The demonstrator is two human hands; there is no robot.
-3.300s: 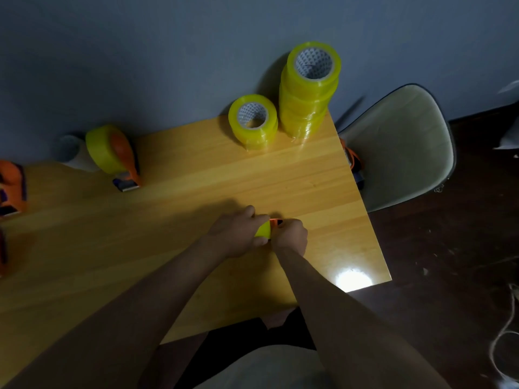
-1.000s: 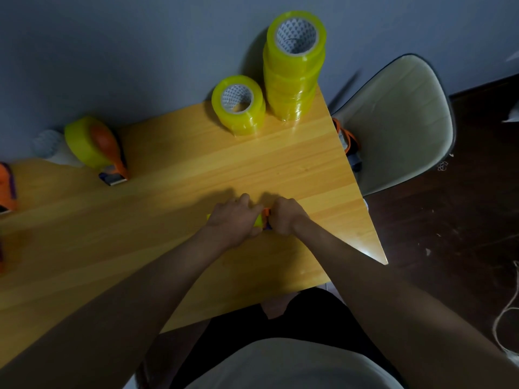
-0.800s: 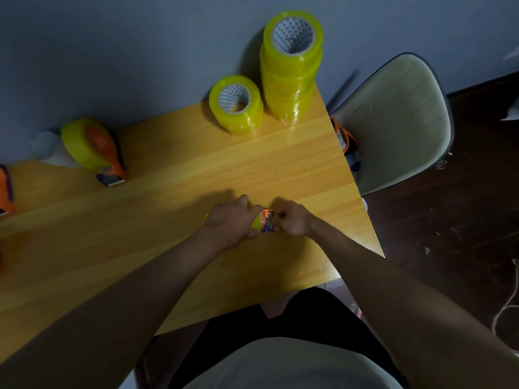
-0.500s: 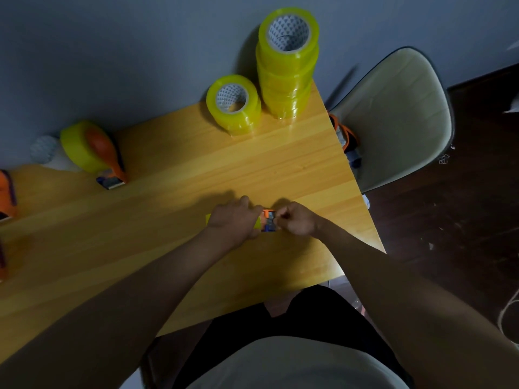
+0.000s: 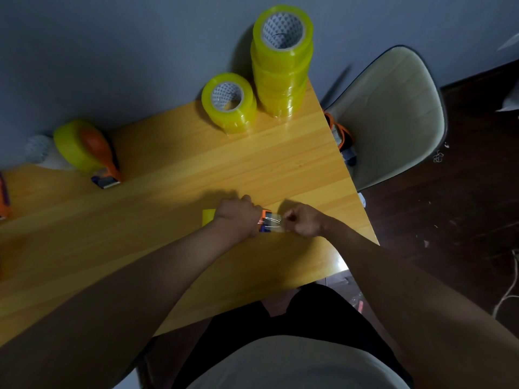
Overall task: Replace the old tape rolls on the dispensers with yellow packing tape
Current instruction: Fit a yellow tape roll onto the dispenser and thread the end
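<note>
Head view, the only 1. Left hand (image 5: 237, 217) curled down over a dispenser (image 5: 265, 220) on the wooden table (image 5: 168, 220); only the orange-and-blue nose of the tool pokes out to the right of the knuckles, plus a yellow corner of its roll (image 5: 208, 217) on the far-left side. Right hand (image 5: 304, 220) closed in a pinch on the free end of a tape strip (image 5: 273, 221), clear and glinting, stretched taut between nose and fingertips.

Key relation: strip runs left-to-right, roughly level with the table's near edge. Dispenser lies left of the right hand, just beside it; the pull goes rightward, away from the left hand. Right hand is the nearer to the loose end, left hand the anchor.

Spare yellow tape sits well apart at the far edge by the wall: 1 single roll (image 5: 229, 103) and a stack of rolls (image 5: 282, 60) just beside it. A second loaded dispenser (image 5: 90, 150) rests far left.

Hidden: the dispenser body and roll hub, under the left hand. Whether the strip passes over the cutter blade is hard to make out, probably yes. An orange object (image 5: 339, 138) on the chair (image 5: 393, 113) is cut by the table edge; another (image 5: 4, 197) clipped at frame left.
</note>
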